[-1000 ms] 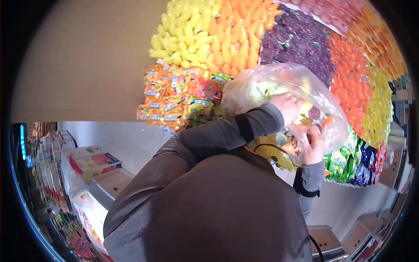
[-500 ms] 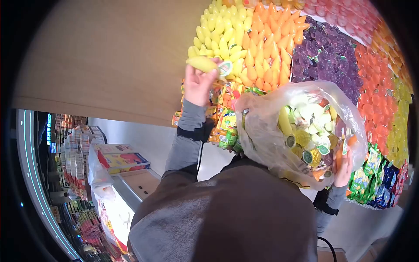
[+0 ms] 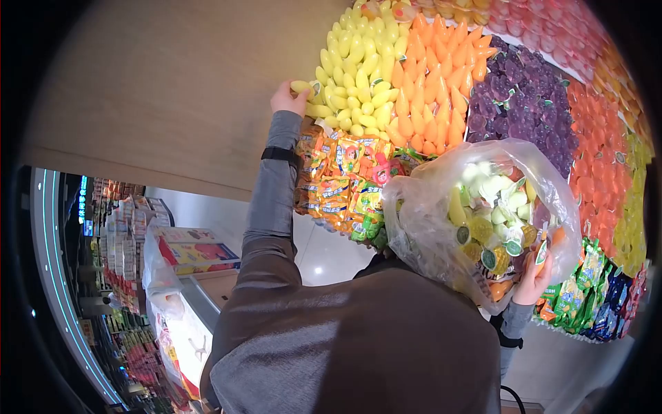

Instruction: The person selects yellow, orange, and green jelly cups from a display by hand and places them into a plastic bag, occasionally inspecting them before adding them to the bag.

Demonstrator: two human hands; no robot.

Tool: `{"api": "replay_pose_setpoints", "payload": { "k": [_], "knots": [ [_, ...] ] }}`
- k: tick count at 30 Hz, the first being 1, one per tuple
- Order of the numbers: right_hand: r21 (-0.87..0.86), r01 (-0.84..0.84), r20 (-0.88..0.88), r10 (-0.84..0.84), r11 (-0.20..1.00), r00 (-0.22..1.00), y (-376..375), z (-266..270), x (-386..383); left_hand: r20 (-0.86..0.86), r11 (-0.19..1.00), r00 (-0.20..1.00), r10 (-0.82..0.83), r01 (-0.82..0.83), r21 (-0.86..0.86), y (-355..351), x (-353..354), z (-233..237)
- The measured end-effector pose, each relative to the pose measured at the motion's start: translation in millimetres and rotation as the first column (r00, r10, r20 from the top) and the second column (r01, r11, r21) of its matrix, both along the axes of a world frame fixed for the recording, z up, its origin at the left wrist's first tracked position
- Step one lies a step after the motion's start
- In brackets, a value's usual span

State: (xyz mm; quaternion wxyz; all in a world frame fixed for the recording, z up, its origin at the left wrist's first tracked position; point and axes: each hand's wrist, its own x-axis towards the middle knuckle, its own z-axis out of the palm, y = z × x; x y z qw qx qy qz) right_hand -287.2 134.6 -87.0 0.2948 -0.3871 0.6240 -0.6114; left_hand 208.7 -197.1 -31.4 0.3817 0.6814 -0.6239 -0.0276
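At the left edge of the yellow pile, my left hand is closed around a yellow banana-shaped jelly cup with a small round label at its end. A clear plastic bag hangs in front of my body, its mouth facing up. Inside lie pale green-white jelly cups, yellow pieces with round labels and several orange ones. My right hand grips the bag at its right side, fingers right beside an orange carrot-shaped jelly cup.
Sloping display piles hold yellow banana-shaped cups, orange carrot-shaped cups, purple cups and red-orange cups. Wrapped candy packs line the near edge. A beige panel stands left; shop shelves lie beyond.
My left hand has moved up and left with the banana-shaped jelly cup, to the yellow pile's left edge. The bag and my right hand have shifted slightly downward in view.
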Motion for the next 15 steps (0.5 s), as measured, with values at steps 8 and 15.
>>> {"api": "replay_pose_setpoints", "payload": {
  "k": [8, 15],
  "knots": [
    [0.055, -0.006, 0.039, 0.004, 0.998, 0.999, 0, 1, -2, 0.369, 0.932, 0.930, -0.013, -0.123, 0.342, -31, -1, -17],
    [0.060, 0.006, 0.052, -0.009, 0.998, 0.999, -1, 4, 0, 0.320, 0.857, 0.947, -0.027, -0.142, 0.495, -51, 6, -30]
  ]
}}
